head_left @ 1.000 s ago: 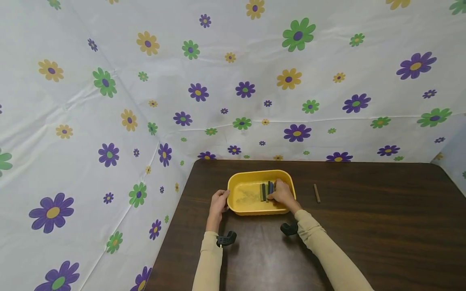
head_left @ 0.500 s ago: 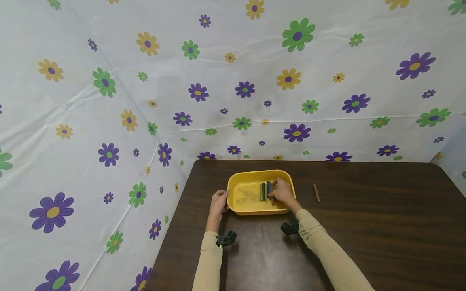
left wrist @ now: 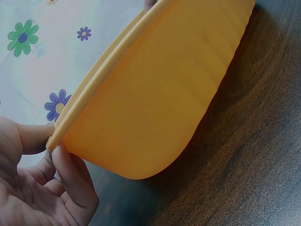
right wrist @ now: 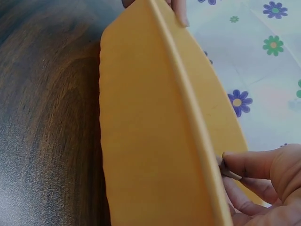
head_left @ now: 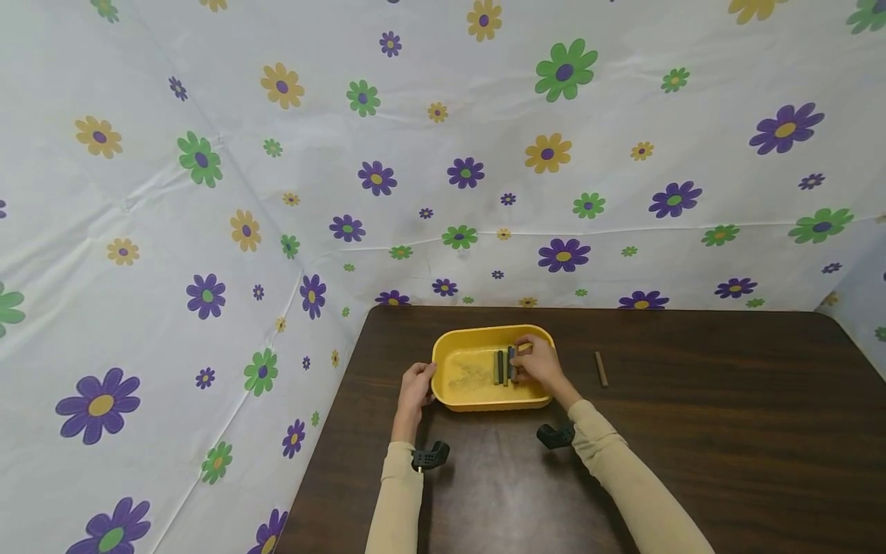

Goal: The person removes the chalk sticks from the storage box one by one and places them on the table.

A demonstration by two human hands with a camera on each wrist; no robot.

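In the head view, my left hand (head_left: 414, 387) pinches the left rim of a shallow yellow plastic tub (head_left: 462, 404). The left wrist view shows thumb and fingers on either side of the tub's rim (left wrist: 89, 101). My right hand (head_left: 541, 363) reaches inside the tub at its right end. Between thumb and fingers it pinches a brownish chalk stick (right wrist: 227, 170), partly hidden by the tub wall in the right wrist view. Several dark and olive chalk sticks (head_left: 501, 368) lie side by side just left of that hand. Dusty smudges mark the tub's floor.
One brown chalk stick (head_left: 601, 369) lies apart on the dark wooden table (head_left: 706, 400), right of the tub. Behind and to the left hangs a white flower-printed sheet (head_left: 415, 138). Each wrist carries a black camera mount (head_left: 431, 455).
The brownish stick, hidden under the right hand at first, has come into sight beside the row. My right hand has shifted slightly, still inside the tub. The left hand stays on the rim.
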